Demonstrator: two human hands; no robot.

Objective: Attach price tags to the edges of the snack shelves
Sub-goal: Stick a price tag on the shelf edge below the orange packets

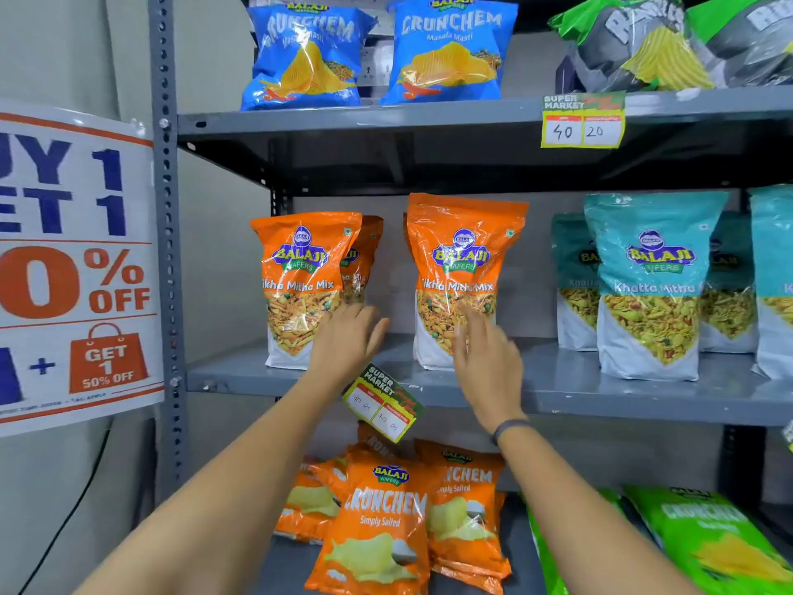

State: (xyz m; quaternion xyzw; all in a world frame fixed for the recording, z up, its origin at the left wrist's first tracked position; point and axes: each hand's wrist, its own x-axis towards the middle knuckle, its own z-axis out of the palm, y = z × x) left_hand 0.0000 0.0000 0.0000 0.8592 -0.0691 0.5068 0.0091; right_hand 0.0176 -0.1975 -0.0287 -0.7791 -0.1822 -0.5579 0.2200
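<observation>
A yellow and green price tag (pixel 383 403) hangs tilted on the front edge of the middle grey shelf (pixel 600 401), between my two forearms. My left hand (pixel 349 339) is raised over that shelf, fingers spread, next to the left orange Tikha Mitha Mix bag (pixel 300 277). My right hand (pixel 487 362) is open too, slightly blurred, in front of the lower part of the right orange bag (pixel 461 268). Neither hand touches the tag. A second price tag (pixel 582 121), marked 40 and 20, sits on the upper shelf edge (pixel 364 118).
Blue Crunchem bags (pixel 450 49) and green bags (pixel 669 40) stand on the top shelf. Teal Khatta Mitha bags (pixel 652 285) fill the middle shelf's right. Orange (pixel 377 526) and green (pixel 708 547) Crunchem bags lie on the bottom shelf. A promotion poster (pixel 73 268) hangs left of the upright (pixel 165 251).
</observation>
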